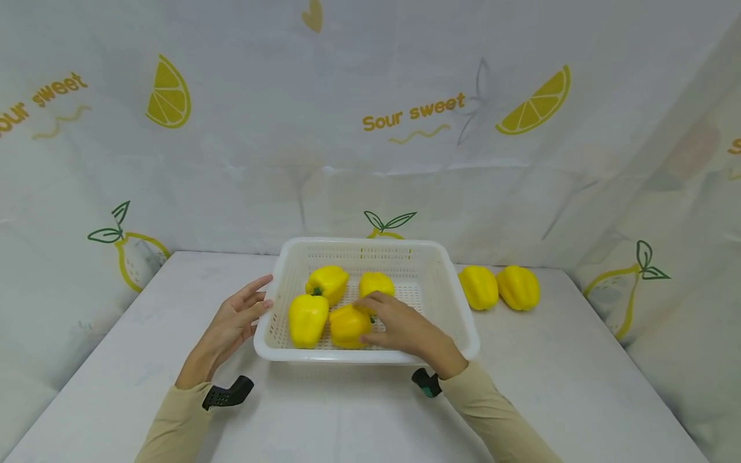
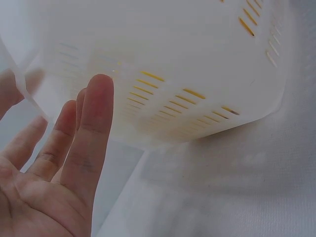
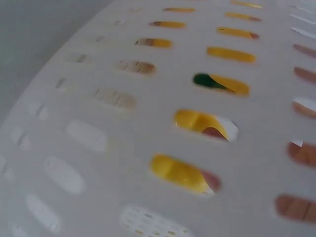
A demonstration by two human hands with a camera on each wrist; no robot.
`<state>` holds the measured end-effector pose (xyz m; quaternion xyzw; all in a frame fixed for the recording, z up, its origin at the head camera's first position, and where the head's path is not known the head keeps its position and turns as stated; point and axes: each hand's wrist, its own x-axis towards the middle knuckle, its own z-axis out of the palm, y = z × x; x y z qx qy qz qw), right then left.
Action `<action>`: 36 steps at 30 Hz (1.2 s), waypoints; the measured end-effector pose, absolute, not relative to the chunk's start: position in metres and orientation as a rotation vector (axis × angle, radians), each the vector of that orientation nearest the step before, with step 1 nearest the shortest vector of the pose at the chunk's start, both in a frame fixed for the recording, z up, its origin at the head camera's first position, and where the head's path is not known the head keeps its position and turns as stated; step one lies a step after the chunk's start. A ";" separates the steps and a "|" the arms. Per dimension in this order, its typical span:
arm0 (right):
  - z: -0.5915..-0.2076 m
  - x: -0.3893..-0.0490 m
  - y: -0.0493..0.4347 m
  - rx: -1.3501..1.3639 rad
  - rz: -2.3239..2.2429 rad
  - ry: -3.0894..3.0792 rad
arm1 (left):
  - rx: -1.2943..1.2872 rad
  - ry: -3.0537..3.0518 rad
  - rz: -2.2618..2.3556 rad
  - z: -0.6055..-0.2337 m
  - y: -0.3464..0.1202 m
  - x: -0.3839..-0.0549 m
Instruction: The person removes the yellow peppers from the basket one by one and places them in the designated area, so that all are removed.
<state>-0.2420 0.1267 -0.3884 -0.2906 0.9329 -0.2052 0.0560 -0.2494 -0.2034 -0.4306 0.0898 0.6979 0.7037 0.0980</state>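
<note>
Hands at a white basket of yellow peppers

At the centre of the head view, a shallow, rectangular white plastic basket (image 1: pixel 359 355) with slotted walls and a smooth rolled rim holds four glossy, blocky yellow bell peppers. The front-right pepper (image 1: pixel 347 326), plump and softly lobed, lies low in the basket, left of the frame's middle. The right hand (image 1: pixel 405 328) reaches over it from the lower right, fingers curved and thumb apart; whether they grip it, I cannot tell. The front-left pepper (image 1: pixel 308 321) shows a dark green stem at its top. Behind sit the back-left pepper (image 1: pixel 328 283) and the back-right pepper (image 1: pixel 376 283). The left hand (image 1: pixel 231 318), fingers extended and loosely spread, is at the basket's left rim, grasping nothing. Right of centre, two matching peppers (image 1: pixel 479 287) rest side by side on the white-covered table (image 1: pixel 341 411).
</note>
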 end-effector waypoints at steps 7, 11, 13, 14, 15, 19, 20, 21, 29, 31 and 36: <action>-0.389 -0.242 0.126 -0.855 -0.627 2.801 | 0.269 2.072 2.076 -0.430 -0.203 -0.250; -0.390 -0.243 0.126 -0.860 -0.632 2.798 | 0.271 2.077 2.070 -0.430 -0.204 -0.250; -0.390 -0.243 0.126 -0.848 -0.645 2.792 | 0.269 2.078 2.069 -0.429 -0.204 -0.249; -0.390 -0.243 0.126 -0.843 -0.654 2.789 | 0.270 2.079 2.068 -0.429 -0.204 -0.249; -0.390 -0.243 0.126 -0.840 -0.663 2.787 | 0.270 2.080 2.068 -0.429 -0.204 -0.249; -0.390 -0.244 0.126 -0.833 -0.668 2.789 | 0.264 2.083 2.068 -0.429 -0.204 -0.249; -0.390 -0.244 0.127 -0.832 -0.666 2.790 | 0.263 2.082 2.068 -0.430 -0.204 -0.249; -0.390 -0.244 0.127 -0.826 -0.663 2.790 | 0.261 2.083 2.068 -0.430 -0.204 -0.249; -0.391 -0.246 0.126 -0.765 -0.696 2.741 | 0.270 2.085 2.066 -0.430 -0.205 -0.249; -0.392 -0.246 0.127 -0.758 -0.699 2.736 | 0.270 2.085 2.065 -0.430 -0.205 -0.249; -0.392 -0.246 0.127 -0.781 -0.675 2.753 | 0.269 2.091 2.058 -0.429 -0.205 -0.249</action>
